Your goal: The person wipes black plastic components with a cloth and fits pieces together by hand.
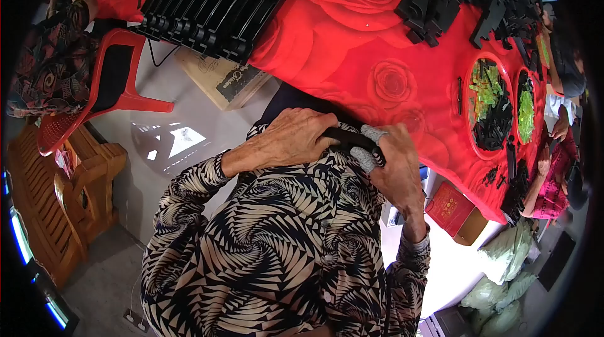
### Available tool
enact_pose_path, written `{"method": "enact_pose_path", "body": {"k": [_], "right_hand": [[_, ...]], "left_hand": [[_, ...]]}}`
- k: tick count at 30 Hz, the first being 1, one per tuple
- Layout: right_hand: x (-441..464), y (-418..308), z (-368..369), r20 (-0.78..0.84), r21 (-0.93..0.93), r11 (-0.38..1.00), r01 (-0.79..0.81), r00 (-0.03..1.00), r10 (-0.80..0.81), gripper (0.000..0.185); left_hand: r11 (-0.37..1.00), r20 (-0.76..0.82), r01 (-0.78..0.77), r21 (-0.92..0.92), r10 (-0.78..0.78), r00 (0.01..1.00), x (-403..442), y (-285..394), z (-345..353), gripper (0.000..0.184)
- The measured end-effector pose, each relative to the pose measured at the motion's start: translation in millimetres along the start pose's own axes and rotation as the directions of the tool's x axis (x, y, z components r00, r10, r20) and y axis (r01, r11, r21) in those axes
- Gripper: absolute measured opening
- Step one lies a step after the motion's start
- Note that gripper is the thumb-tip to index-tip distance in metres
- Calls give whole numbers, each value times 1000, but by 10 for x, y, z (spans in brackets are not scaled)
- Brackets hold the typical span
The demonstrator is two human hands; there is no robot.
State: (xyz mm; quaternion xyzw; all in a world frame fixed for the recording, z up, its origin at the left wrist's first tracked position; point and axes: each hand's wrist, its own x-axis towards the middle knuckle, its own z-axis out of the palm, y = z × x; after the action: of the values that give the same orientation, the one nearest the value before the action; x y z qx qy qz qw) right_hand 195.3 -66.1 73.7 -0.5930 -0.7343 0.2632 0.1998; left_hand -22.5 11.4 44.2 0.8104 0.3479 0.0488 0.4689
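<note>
A dark, elongated plastic part is held between my two hands, close to my belly at the red table's edge. My left hand is closed with its fingers pinched on the part's left end. My right hand, with grey covers on some fingertips, is curled round the right end. Fingers hide much of the part, so its exact kind cannot be made out. On the red rose-print tablecloth, a row of long black ribbed parts lies at the far left. Loose black parts are heaped towards the right.
A red-rimmed tray of green and black small pieces sits right, beside another tray of green pieces. A red chair, cardboard box and wooden bench stand left. Other people sit at both sides. Bags lie lower right.
</note>
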Motion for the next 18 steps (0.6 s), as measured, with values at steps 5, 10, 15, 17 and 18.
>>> {"method": "enact_pose_path", "body": {"k": [5, 10, 15, 17, 18], "right_hand": [[13, 13, 77, 144, -64, 997, -52, 988, 60, 30], [-2, 30, 63, 255, 29, 987, -159, 956, 146, 25], [10, 16, 94, 262, 56, 986, -157, 955, 138, 24], [33, -27, 87, 264, 102, 972, -212, 948, 179, 23], [37, -29, 91, 261, 103, 972, -212, 948, 179, 23]], "left_hand": [[999, 23, -46, -20, 46, 999, -4, -2, 16, 21], [999, 82, -35, -23, 37, 996, 18, -42, 14, 20], [997, 134, -15, -74, 25, 991, 30, -72, 7, 20], [996, 145, -4, -84, 16, 989, 30, -59, -10, 20], [996, 157, 7, -94, 7, 988, 31, -52, -20, 20]]}}
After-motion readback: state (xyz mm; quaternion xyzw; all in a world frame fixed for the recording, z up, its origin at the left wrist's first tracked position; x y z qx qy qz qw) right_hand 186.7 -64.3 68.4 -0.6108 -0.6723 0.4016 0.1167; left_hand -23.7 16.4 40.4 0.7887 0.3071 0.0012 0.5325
